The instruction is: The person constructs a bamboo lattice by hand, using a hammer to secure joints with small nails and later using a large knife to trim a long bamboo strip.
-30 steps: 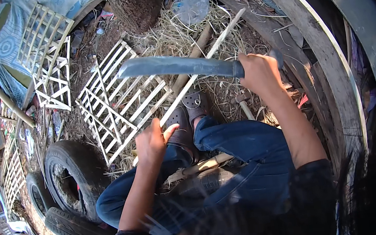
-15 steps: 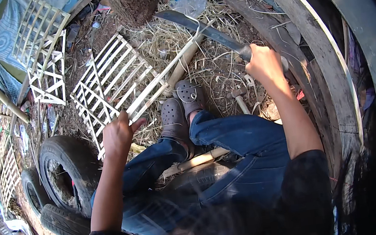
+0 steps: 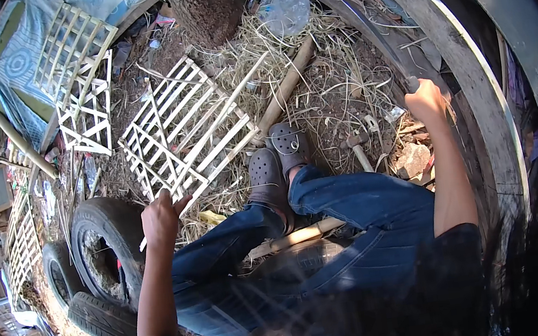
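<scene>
My right hand (image 3: 426, 101) is closed round the handle of a machete (image 3: 387, 50), held out to the right with its dark blade pointing forward. Between thumb and fingers, my left hand (image 3: 161, 219) grips the near end of a long, pale bamboo strip (image 3: 229, 109). That strip slants away to the upper right, over a bamboo lattice panel (image 3: 202, 76) on the ground. The blade is apart from the strip. Beyond my feet lies a thick round wooden stick (image 3: 291, 78), near the strip's far end.
Several old tyres (image 3: 104, 220) stand at the left. A hammer (image 3: 362, 155) lies right of my shoes (image 3: 266, 178). Bamboo shavings (image 3: 330, 68) litter the ground near a tree trunk (image 3: 200, 7). Weathered planks (image 3: 475, 79) edge the right side; more lattice (image 3: 87, 117) leans at the upper left.
My right hand has swung the machete to the right, so its blade no longer crosses the strip's far end. My left hand still grips the strip. The whole view has shifted slightly.
</scene>
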The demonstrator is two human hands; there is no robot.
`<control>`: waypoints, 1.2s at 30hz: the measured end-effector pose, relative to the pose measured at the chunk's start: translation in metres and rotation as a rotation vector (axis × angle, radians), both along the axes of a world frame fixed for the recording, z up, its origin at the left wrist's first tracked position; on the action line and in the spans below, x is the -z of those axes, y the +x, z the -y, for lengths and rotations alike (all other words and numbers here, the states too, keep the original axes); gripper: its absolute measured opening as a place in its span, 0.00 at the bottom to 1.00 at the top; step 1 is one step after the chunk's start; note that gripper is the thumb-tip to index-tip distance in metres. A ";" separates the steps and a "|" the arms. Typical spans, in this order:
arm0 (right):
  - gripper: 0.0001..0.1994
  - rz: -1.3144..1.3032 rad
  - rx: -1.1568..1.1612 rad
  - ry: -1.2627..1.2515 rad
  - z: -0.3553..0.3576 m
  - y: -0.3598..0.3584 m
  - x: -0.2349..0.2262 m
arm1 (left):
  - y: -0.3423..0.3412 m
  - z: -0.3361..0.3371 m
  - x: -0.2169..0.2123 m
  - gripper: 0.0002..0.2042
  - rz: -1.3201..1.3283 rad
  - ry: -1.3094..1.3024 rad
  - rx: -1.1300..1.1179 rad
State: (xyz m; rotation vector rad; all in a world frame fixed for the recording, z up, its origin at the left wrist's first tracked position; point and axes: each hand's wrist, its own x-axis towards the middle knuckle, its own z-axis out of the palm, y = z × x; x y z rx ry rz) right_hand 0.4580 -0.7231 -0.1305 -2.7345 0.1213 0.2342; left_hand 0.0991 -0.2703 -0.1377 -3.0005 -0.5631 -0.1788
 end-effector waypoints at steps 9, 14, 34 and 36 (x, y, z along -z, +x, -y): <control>0.10 0.110 -0.455 0.512 -0.067 -0.034 -0.001 | 0.046 0.076 0.000 0.29 0.086 -0.093 0.103; 0.16 0.056 -0.434 0.865 -0.092 -0.063 0.010 | 0.050 0.093 0.000 0.31 0.102 -0.193 0.109; 0.12 -0.377 -0.026 1.698 -0.105 -0.078 -0.024 | 0.057 0.137 -0.023 0.13 -0.511 -2.061 -0.063; 0.12 -0.380 0.003 1.704 -0.105 -0.075 -0.019 | 0.057 0.144 -0.030 0.15 -0.474 -2.081 -0.039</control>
